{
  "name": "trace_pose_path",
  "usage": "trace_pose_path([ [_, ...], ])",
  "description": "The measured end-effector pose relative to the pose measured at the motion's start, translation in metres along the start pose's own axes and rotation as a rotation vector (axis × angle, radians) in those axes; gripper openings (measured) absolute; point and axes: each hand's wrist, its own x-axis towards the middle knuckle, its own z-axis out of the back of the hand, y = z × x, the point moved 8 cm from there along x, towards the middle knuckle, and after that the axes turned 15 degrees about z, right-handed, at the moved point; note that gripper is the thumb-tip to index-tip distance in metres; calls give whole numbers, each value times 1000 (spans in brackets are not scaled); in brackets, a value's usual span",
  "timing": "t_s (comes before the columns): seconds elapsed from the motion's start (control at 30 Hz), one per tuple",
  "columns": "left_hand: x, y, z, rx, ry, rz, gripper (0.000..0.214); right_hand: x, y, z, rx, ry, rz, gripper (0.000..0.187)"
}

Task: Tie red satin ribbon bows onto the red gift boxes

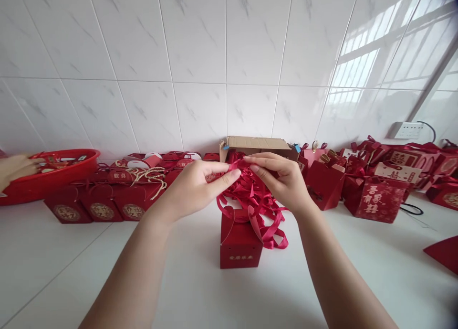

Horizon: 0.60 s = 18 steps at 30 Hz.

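Between the fingertips of both hands is a red ribbon [235, 165], pinched above a small box. My left hand [198, 185] grips it between thumb and forefinger from the left. From the right, my right hand [277, 176] pinches it the same way. Below them a dark red gift box [240, 250] stands upright on the white table, its curved top flaps folded together and gold characters on its front. A heap of loose red ribbons [274, 219] lies behind and to the right of it, spilling from an open cardboard box [257, 143].
Several red gift boxes [102, 209] stand in a row at left. Another person's hand [16, 171] reaches into a red basin [86, 164] of small packets. More decorated red boxes [374, 200] crowd the right, below a white power socket [408, 130]. A tiled wall [200, 47] rises behind.
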Motion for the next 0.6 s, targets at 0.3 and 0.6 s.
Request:
trace_pose_path([
  [0.3,-51,36,35,697,-294,-43,39,-89,-22,63,-260,-202,-631,30],
  [0.6,-88,146,52,695,-92,416,45,-193,-32,95,-521,36,-900,23],
])
